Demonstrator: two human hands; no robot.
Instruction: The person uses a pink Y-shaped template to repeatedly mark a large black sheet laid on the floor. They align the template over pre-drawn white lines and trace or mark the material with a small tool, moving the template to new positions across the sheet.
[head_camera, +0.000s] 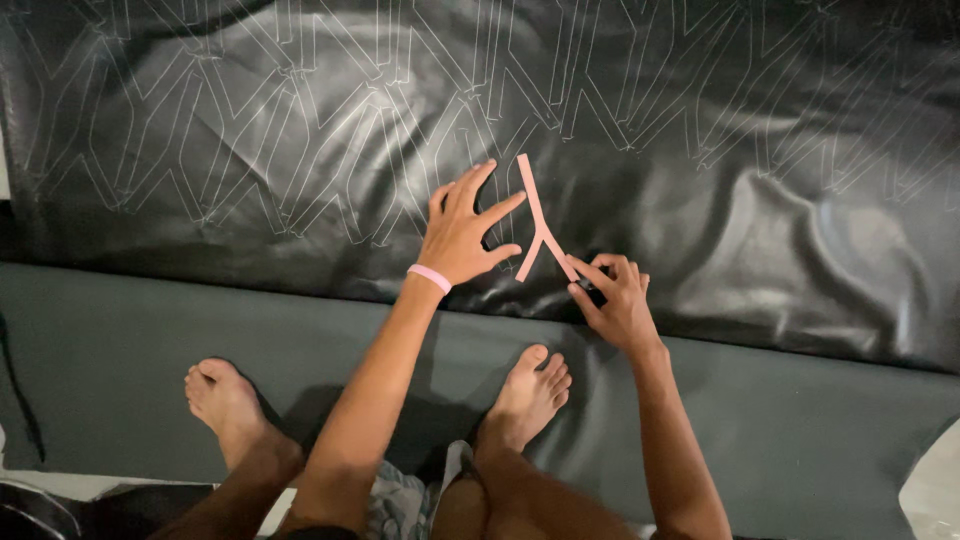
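Observation:
A pink Y-shaped template (540, 225) lies on a large black glossy sheet (700, 200) that is covered in pale traced outlines of the same shape. My left hand (465, 230), with a pink band at the wrist, rests flat on the sheet with fingers spread, just left of the template. My right hand (612, 295) pinches near the template's lower right leg; whether it holds a pen or the template's tip I cannot tell.
The black sheet lies over a dark grey mat (800, 420) on the floor. My two bare feet (525, 400) (228, 405) rest on the mat near its front. A pale object (935, 490) shows at the lower right corner.

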